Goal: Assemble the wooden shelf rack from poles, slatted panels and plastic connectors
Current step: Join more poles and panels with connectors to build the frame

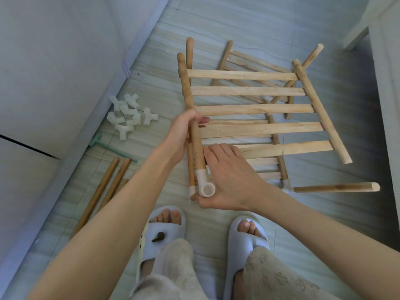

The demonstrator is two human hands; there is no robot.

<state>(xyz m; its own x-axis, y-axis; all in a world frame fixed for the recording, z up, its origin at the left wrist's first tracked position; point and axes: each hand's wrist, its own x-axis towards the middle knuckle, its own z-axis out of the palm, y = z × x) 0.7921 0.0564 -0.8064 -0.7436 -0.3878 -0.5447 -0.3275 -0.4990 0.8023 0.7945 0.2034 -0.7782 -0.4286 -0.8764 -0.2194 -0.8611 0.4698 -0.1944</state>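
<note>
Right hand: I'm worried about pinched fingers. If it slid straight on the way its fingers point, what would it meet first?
The right hand has its fingers aimed up-left, so it would probably meet the side pole of the raised slatted panel, held by the left hand. Depth is uncertain.

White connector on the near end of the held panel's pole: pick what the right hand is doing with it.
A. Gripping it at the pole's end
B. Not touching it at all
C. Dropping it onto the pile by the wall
A: the right hand wraps around the white connector seated on the pole, which the left hand grips higher up.
</note>
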